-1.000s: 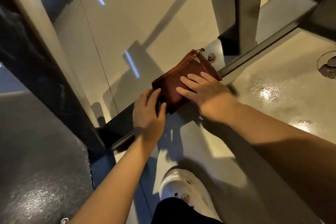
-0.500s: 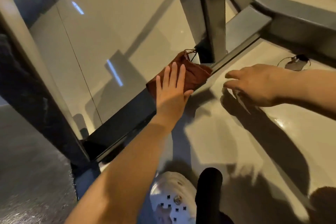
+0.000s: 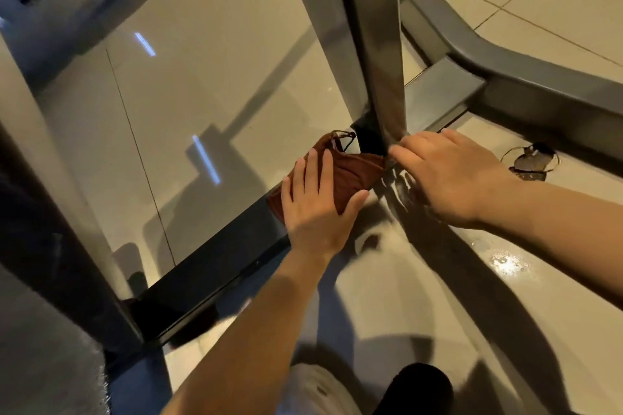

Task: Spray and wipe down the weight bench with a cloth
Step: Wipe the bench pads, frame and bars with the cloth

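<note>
Returned to the frame: my right hand (image 3: 451,175), which half a second ago hung over the floor at about three o'clock of the cloth, now has its fingertips at the foot of the grey upright post (image 3: 371,44), just beside the cloth's near corner. Its fingers are loosely extended; whether they pinch the cloth edge I cannot tell, as the contact is blurred. My left hand (image 3: 317,209) remains flat, fingers straight, pressing the brown cloth (image 3: 350,175) onto the dark base rail (image 3: 215,269), having taken it over from the right a second ago. Cloth location: on the rail, at seven o'clock of the post's foot. Finding: wiping has reached the bench's lower frame, and I judge the post base is next. Wet patches show on the floor (image 3: 505,263) at four o'clock.
</note>
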`<action>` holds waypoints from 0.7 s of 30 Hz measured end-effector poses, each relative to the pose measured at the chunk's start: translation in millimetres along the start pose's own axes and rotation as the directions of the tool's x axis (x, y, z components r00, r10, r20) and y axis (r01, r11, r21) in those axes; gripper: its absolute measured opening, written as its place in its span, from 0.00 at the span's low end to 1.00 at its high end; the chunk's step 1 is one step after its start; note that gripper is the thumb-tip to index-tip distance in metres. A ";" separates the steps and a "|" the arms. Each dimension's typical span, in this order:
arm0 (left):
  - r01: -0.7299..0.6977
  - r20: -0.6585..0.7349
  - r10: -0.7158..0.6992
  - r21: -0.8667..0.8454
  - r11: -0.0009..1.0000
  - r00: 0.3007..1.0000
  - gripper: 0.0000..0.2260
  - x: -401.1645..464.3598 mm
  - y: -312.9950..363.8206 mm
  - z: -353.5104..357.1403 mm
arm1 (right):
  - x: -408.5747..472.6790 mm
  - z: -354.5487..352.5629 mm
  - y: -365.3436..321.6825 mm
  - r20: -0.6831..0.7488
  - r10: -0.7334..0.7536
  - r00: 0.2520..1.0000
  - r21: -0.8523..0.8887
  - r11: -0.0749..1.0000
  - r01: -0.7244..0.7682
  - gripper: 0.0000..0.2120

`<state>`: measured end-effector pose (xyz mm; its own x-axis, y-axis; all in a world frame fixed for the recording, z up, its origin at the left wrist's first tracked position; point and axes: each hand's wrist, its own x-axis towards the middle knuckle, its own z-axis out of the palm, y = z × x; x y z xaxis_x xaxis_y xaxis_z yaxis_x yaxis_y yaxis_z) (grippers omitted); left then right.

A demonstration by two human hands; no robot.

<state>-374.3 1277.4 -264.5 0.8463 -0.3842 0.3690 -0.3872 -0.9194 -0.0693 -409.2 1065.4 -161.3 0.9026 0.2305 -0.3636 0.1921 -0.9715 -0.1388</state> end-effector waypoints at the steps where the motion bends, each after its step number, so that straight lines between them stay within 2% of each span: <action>1: 0.035 -0.011 -0.036 -0.014 0.999 0.999 0.36 0.3 4.2 1.2 | 1.8 1.4 0.5 0.024 0.005 1.000 -0.007 1.000 -0.005 0.33; 3: 0.076 -0.035 -0.076 -0.011 0.997 0.997 0.35 2.8 8.7 2.5 | 4.6 6.3 0.6 0.052 0.014 0.999 -0.042 0.999 -0.012 0.35; 6: 0.060 -0.051 -0.057 0.062 0.996 0.997 0.36 4.0 5.4 3.6 | 6.6 10.0 -0.5 0.037 0.019 0.999 -0.035 0.999 -0.017 0.37; 10: -0.072 0.012 0.071 0.163 0.984 0.997 0.35 -8.9 -15.2 -0.3 | 3.8 13.9 -2.1 0.011 -0.025 1.000 -0.120 0.992 0.026 0.34; 14: -0.200 0.081 0.191 0.127 0.972 0.978 0.37 -36.1 -60.6 -10.3 | -3.0 22.5 -0.2 -0.022 -0.097 0.995 -0.161 0.983 0.092 0.35; 18: -0.157 0.154 0.139 0.114 0.981 0.978 0.36 -44.8 -66.4 -17.4 | -11.5 30.2 9.8 0.021 -0.083 0.996 -0.152 0.985 0.085 0.42; 21: 0.001 0.110 -0.010 0.079 0.997 0.994 0.34 -31.7 -35.3 -15.6 | -13.6 27.3 16.5 -0.011 -0.090 0.996 -0.114 0.990 0.088 0.43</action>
<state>-393.1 1323.4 -259.3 0.8851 -0.3823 0.2655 -0.3562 -0.9235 -0.1422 -428.8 1047.8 -183.8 0.8856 0.3164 -0.3399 0.3136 -0.9473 -0.0647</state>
